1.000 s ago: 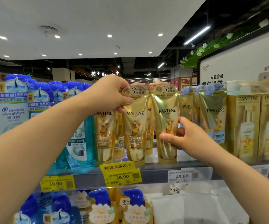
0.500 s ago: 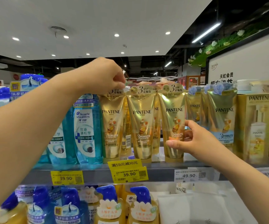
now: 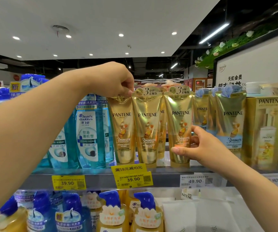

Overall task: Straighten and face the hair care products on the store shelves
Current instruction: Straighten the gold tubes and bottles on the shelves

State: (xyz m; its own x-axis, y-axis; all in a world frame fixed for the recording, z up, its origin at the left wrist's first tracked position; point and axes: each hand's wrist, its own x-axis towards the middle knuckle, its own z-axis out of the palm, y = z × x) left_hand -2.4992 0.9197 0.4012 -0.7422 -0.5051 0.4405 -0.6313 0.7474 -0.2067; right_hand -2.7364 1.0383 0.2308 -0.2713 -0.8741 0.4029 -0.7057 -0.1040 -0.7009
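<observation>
**Gold Pantene tubes being faced**

While the leftmost tube [image 3: 123, 129] at frame centre is pinched at its top by the left hand [image 3: 116, 81], a third tube [image 3: 179, 129] is gripped low by the right hand [image 3: 200, 148]. Light, glossy, likely slippery plastic is judged; firm ends are best held.

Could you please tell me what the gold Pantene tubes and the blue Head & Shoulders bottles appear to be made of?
Gold Pantene tubes: apparently soft, glossy metallic-look plastic, with creased, bright reflections. Blue Head & Shoulders bottles: seemingly rigid translucent plastic; light passes through the tint.
</observation>
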